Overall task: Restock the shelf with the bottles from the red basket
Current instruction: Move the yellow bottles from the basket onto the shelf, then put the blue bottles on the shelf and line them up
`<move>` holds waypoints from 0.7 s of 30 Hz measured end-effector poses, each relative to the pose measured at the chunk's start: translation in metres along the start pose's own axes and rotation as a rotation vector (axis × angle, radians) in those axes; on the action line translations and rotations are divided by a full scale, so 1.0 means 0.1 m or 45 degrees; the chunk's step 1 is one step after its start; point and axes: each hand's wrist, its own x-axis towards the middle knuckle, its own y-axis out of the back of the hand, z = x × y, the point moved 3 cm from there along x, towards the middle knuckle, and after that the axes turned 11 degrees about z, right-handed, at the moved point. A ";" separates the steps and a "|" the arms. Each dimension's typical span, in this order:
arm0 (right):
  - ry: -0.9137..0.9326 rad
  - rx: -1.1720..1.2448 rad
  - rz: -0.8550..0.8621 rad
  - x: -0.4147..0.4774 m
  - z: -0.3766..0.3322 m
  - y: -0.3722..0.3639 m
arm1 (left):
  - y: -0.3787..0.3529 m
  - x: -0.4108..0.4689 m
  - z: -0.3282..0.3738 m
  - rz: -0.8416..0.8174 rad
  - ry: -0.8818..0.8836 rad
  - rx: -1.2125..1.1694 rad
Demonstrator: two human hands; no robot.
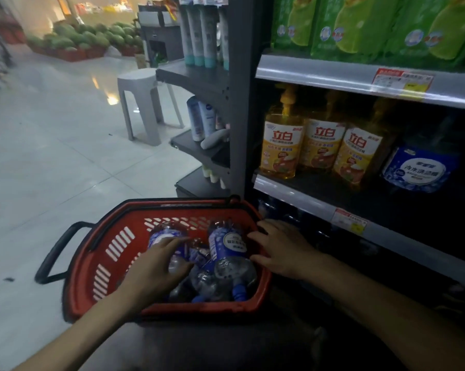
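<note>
A red basket [113,250] with black handles stands on the floor beside the shelf unit. Several clear bottles with blue labels and blue caps lie in it. My left hand [156,266] reaches into the basket, its fingers curled over one blue-labelled bottle [167,235]. My right hand [282,250] is at the basket's right rim, fingers bent beside another bottle [230,245]; whether it grips that bottle is unclear. The bottom shelf [319,226] just right of the basket is dark and holds similar bottles.
Yellow detergent bottles [282,148] and a blue-labelled bottle [418,170] stand on the shelf above; green packs [360,25] fill the top shelf. A grey stool [143,105] stands on the tiled floor to the left. A side rack [204,124] holds tubes. Watermelons [84,36] lie far back.
</note>
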 end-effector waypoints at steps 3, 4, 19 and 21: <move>0.074 -0.054 -0.144 0.01 -0.07 -0.24 | -0.17 -0.36 -0.37 -0.064 0.015 0.139; 0.095 -0.066 -0.200 0.01 -0.08 -0.35 | -0.22 -0.47 -0.45 -0.076 -0.025 0.226; 0.130 -0.111 -0.012 -0.18 -0.03 -0.78 | -0.41 -0.48 -0.80 0.042 -0.373 0.409; 0.098 -0.121 -0.025 -0.21 -0.11 -0.77 | -0.37 -0.39 -0.90 0.033 -0.434 0.386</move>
